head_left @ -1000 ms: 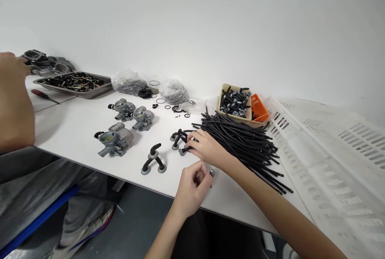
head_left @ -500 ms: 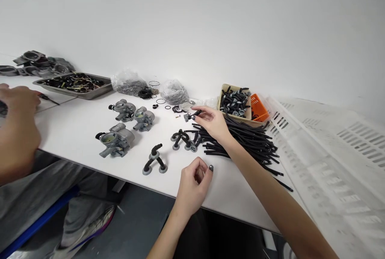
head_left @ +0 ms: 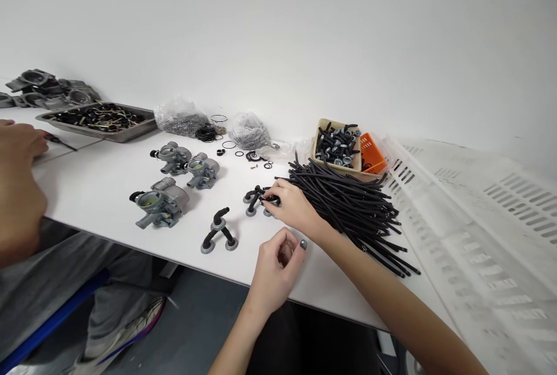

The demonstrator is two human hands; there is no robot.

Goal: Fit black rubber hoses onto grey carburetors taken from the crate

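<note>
My right hand (head_left: 292, 208) pinches a black rubber elbow tube with a grey cap, at a small cluster of the same capped elbow tubes (head_left: 252, 206); my fingers partly hide it. Nearer the table's front edge, my left hand (head_left: 278, 264) is curled with the thumb close to the fingers. Whatever lies inside that curl is hidden. To its left stands a stack of capped elbow tubes (head_left: 220, 230). Behind my right hand spreads a heap of long black hoses (head_left: 352, 201). Several grey carburetors (head_left: 163, 204) are grouped further left.
A cream bin (head_left: 319, 137) of capped elbows stands at the back beside an orange basket (head_left: 372, 154). White perforated crates (head_left: 478, 247) line the right. Bagged parts (head_left: 248, 131), black rings and a metal tray (head_left: 130, 136) lie behind. A co-worker's hand (head_left: 20, 154) is near a screwdriver (head_left: 61, 141).
My right hand has moved down and left, towards me, bringing the capped elbow tube from the back of the table to the cluster. My left hand keeps its curled pose.
</note>
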